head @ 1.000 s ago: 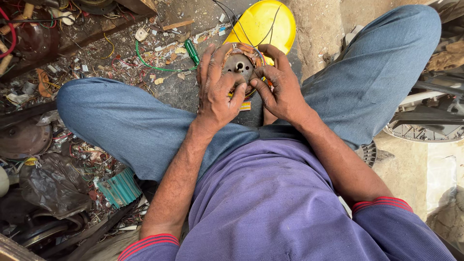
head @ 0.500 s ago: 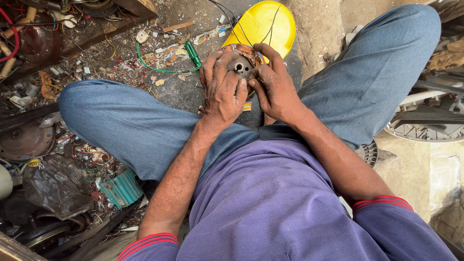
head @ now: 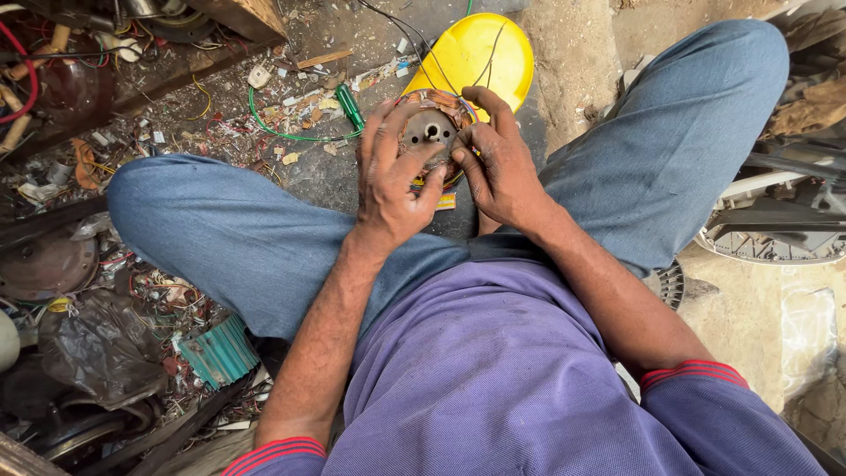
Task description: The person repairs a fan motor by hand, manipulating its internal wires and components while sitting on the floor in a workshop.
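Hands, left [head: 392, 181] and right [head: 498, 163], clamped together around round, rusty motor [head: 430, 132] with copper windings; yellow bowl [head: 480, 53] behind.

Seated pose, seen from my head camera. My bare left forearm [head: 322, 326] runs up and slightly rightward from a purple sleeve with a red-striped cuff; my bare right forearm [head: 608, 295] runs up and leftward from the matching sleeve. The two converge in front of my torso, between my spread, jeans-clad knees. My grimy left hand [head: 392, 181] shows its back to the camera, fingers spread and curled forward, thumb angled toward the right hand. My grimy right hand [head: 498, 163] is also back-up, its index finger arched over the top, remaining fingers bent inward. Both hands are closed in a grip, fingertips nearly meeting; wrists are roughly straight.
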